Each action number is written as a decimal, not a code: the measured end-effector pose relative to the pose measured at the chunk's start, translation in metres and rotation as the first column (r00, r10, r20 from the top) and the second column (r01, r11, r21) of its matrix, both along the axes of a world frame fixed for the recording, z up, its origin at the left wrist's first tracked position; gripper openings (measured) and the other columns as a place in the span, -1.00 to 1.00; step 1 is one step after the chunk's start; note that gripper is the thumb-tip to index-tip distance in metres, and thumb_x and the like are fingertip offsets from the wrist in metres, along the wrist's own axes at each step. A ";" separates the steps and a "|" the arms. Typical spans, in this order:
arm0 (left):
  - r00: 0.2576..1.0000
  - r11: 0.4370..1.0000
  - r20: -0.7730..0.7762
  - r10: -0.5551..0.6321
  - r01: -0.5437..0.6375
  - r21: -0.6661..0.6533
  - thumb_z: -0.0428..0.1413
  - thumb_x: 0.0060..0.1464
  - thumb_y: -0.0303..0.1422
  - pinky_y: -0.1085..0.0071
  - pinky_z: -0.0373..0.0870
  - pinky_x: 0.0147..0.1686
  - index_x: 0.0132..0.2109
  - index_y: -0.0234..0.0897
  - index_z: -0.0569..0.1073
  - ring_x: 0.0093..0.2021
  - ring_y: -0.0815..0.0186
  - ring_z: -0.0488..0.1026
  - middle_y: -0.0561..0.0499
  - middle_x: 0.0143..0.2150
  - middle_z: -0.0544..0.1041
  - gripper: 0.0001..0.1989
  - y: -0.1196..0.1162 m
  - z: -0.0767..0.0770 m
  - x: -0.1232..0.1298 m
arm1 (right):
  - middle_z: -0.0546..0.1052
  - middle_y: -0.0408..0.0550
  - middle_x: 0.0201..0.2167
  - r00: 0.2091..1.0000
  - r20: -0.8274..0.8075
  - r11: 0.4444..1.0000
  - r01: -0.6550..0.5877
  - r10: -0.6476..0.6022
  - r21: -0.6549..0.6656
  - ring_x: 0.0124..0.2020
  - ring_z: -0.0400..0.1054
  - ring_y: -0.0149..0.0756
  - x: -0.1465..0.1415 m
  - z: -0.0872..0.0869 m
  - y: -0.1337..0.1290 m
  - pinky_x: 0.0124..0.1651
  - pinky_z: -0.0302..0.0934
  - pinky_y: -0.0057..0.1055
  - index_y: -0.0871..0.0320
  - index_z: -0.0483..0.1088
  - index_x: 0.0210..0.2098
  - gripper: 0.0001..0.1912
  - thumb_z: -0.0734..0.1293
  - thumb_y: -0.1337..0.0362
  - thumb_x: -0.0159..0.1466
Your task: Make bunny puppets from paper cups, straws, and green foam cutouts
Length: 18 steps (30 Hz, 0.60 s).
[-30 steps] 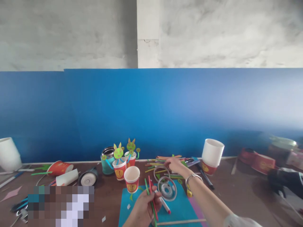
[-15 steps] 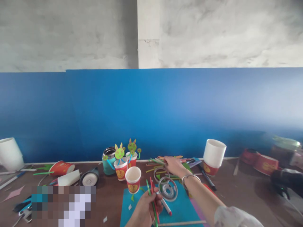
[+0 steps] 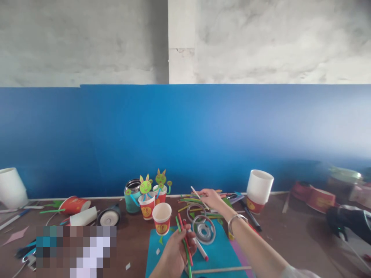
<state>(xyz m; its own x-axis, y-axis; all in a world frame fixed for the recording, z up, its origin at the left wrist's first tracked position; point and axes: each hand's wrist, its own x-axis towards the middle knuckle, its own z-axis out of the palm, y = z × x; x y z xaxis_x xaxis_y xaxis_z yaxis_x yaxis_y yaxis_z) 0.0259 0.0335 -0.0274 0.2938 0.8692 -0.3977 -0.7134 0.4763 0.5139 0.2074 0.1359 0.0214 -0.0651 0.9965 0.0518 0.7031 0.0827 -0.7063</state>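
My left hand (image 3: 176,247), low in the middle, is closed around thin coloured sticks: a green stick (image 3: 185,247) and a red stick (image 3: 189,253). Pinched in the fingers of my right hand (image 3: 211,197) is a thin white stick (image 3: 194,190), tilted up to the left. Beneath that hand lies a pile of coloured sticks (image 3: 188,200). Two tape rolls rest between my hands, one nearer (image 3: 213,235) and one farther (image 3: 188,213). A white marker with a red end (image 3: 201,249) lies beside my left hand on the blue sheet (image 3: 153,262).
An upright paper cup (image 3: 162,220) stands left of my hands, before two cups with green paper animal figures (image 3: 145,187) and a teal flask (image 3: 131,200). At right stand stacked cups (image 3: 260,189) and a black marker (image 3: 254,220). A tipped red cup (image 3: 74,205) lies left.
My right hand has lifted slightly from the pile, and a white stick now shows in its fingers. My left hand still holds its sticks, shifted slightly left in view.
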 end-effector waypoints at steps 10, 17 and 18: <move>0.998 0.998 -0.013 -0.055 0.056 0.039 0.18 0.01 -0.44 0.46 0.35 -0.47 -0.29 -0.38 0.46 -0.57 0.37 0.44 -0.06 -0.50 0.53 -0.90 0.005 -0.017 -0.001 | 0.40 0.02 -0.01 0.938 0.346 0.999 0.046 -0.040 -0.010 -0.09 0.36 -0.21 0.023 -0.018 0.026 -0.09 0.31 -0.17 0.18 0.31 0.01 -0.68 0.27 0.21 0.29; 0.997 0.997 -0.029 -0.066 0.067 0.027 0.19 0.01 -0.42 0.43 0.36 -0.43 -0.23 -0.36 0.46 -0.55 0.35 0.46 -0.04 -0.50 0.54 -0.85 0.005 -0.018 -0.001 | 0.40 0.01 -0.02 0.910 0.412 0.999 0.017 -0.035 0.046 -0.10 0.36 -0.21 0.020 -0.025 0.029 -0.09 0.32 -0.17 0.17 0.31 0.00 -0.69 0.26 0.20 0.30; 0.997 0.997 -0.031 -0.065 0.066 0.028 0.19 0.00 -0.42 0.43 0.36 -0.42 -0.21 -0.36 0.46 -0.55 0.35 0.46 -0.04 -0.50 0.54 -0.83 0.005 -0.019 0.000 | 0.40 0.00 -0.02 0.907 0.419 0.997 0.027 -0.055 0.072 -0.10 0.36 -0.22 0.019 -0.024 0.029 -0.09 0.31 -0.15 0.18 0.31 0.00 -0.69 0.26 0.20 0.30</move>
<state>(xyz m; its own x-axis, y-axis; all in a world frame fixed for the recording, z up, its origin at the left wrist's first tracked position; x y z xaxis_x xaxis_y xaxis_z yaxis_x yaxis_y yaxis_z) 0.0254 0.0384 -0.0463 0.3387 0.8596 -0.3825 -0.6652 0.5063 0.5487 0.2267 0.1651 -0.0027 -0.0539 0.9943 0.0916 0.9371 0.0821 -0.3392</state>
